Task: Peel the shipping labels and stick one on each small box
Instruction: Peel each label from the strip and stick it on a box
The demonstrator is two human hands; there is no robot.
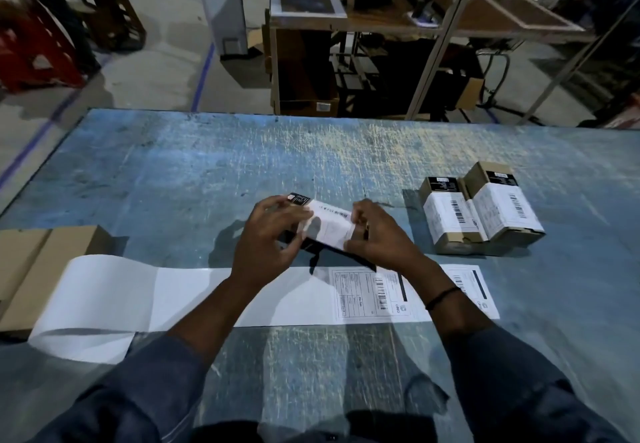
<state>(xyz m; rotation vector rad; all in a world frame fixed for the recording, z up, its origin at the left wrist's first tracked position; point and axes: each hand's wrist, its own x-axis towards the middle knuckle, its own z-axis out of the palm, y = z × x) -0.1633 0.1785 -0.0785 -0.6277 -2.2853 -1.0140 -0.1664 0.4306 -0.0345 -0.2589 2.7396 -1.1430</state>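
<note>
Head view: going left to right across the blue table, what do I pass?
Brown cardboard boxes → curled end of the label strip → left hand → small box held in both hands → right hand → two labelled boxes, side by side.

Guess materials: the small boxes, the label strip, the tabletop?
Small boxes: likely brown cardboard, matte, raw edges showing. Label strip: thin white paper, faintly glossy, curls over at its left end. Tabletop: hard blue-painted surface, scratched and worn pale; what lies under is unclear.

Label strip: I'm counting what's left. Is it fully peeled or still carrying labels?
Partly peeled: the label strip is blank on the left; two printed labels remain on the right.
</note>
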